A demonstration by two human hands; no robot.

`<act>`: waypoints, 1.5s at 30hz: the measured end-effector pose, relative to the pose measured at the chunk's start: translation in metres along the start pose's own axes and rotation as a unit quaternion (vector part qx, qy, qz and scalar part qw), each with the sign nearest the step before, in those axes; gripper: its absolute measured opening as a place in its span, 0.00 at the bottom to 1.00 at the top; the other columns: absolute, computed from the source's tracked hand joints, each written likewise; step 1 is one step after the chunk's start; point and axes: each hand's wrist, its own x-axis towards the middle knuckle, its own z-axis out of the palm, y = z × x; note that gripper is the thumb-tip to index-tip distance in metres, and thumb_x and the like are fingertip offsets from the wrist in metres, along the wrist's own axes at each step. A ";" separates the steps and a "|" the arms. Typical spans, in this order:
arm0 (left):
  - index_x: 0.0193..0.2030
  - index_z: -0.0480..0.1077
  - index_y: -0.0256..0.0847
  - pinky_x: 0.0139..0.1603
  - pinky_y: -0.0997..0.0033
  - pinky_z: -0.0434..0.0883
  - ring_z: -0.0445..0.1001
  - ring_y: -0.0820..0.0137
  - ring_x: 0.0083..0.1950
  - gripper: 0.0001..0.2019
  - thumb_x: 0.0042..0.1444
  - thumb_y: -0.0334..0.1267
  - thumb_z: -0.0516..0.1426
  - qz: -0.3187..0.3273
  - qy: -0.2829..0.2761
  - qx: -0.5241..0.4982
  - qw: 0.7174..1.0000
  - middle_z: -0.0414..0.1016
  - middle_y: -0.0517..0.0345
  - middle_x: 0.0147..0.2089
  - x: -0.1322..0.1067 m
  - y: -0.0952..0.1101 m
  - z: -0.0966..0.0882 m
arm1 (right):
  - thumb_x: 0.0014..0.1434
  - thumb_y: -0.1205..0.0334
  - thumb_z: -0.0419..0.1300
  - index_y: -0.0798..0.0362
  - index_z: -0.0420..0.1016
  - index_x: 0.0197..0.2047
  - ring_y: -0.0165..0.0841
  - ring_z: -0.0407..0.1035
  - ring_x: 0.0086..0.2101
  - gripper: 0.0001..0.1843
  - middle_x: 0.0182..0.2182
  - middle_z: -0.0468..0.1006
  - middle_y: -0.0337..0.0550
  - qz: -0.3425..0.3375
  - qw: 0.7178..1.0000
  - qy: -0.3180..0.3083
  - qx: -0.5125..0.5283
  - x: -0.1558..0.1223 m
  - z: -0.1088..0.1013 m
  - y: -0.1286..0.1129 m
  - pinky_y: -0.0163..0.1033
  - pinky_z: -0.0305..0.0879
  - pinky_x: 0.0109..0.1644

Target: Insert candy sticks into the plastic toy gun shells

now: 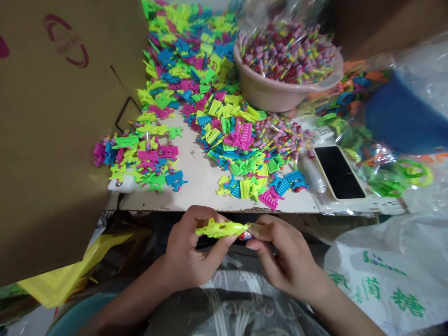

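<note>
Just below the table's front edge, my left hand is closed on a yellow plastic toy piece, pinched between thumb and fingers. My right hand pinches at the piece's right end, where a small red and blue wrapped item shows between the fingertips. How far that item sits inside the yellow piece cannot be seen. Straight ahead on the table lies a heap of yellow, green, blue and pink plastic pieces. Beside it is a pile of small wrapped tubes with coloured bands.
A pink basin full of wrapped tubes stands at the back. More pieces lie in a left-hand pile by a tall cardboard box. A phone rests on the right, near a blue container. A white bag bulges at lower right.
</note>
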 end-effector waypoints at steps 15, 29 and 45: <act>0.42 0.68 0.43 0.40 0.76 0.77 0.81 0.72 0.37 0.16 0.50 0.24 0.65 -0.045 0.059 -0.140 0.987 0.79 0.61 0.38 0.006 -0.006 0.008 | 0.65 0.68 0.60 0.47 0.71 0.51 0.29 0.74 0.41 0.12 0.40 0.79 0.39 0.114 0.979 0.117 0.123 -0.004 0.001 0.002 0.31 0.70 0.46; 0.45 0.68 0.45 0.44 0.69 0.77 0.82 0.67 0.40 0.13 0.56 0.25 0.61 0.010 0.005 -0.052 0.999 0.80 0.58 0.39 0.006 -0.009 0.001 | 0.63 0.72 0.60 0.49 0.72 0.47 0.33 0.75 0.40 0.11 0.38 0.80 0.42 0.086 0.981 0.123 0.126 -0.004 0.006 0.004 0.38 0.72 0.44; 0.40 0.64 0.44 0.39 0.75 0.74 0.79 0.71 0.38 0.11 0.55 0.27 0.61 0.026 0.012 0.013 1.000 0.77 0.59 0.37 0.001 -0.009 0.000 | 0.65 0.74 0.48 0.49 0.58 0.40 0.31 0.66 0.27 0.09 0.29 0.70 0.38 0.042 0.998 -0.047 -0.024 0.007 -0.009 -0.006 0.33 0.62 0.30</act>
